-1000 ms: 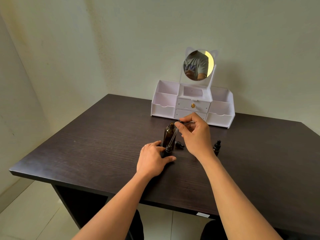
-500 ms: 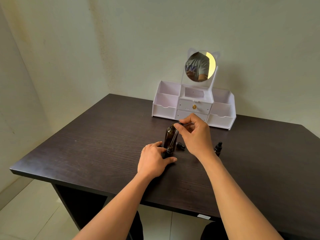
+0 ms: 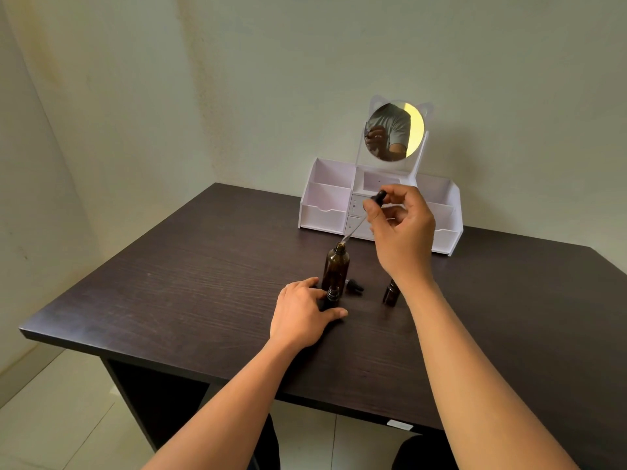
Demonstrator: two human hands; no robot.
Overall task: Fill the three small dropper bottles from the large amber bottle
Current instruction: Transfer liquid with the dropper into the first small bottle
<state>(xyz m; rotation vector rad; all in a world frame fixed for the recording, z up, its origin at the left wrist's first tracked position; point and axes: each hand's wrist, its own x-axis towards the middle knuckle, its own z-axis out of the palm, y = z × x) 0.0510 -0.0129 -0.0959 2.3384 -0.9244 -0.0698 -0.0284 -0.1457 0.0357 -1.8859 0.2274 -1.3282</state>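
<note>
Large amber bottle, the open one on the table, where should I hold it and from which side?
Grip the large amber bottle round its straight body below the shoulder, from its left. It stands upright; the small dropper bottle blocks its front, the loose dropper cap its right.

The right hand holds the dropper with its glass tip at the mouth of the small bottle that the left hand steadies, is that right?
Not quite. The right hand does hold the dropper, but its glass tip is at the mouth of the large amber bottle, not the small bottle that the left hand steadies. The head view shows this.
</note>
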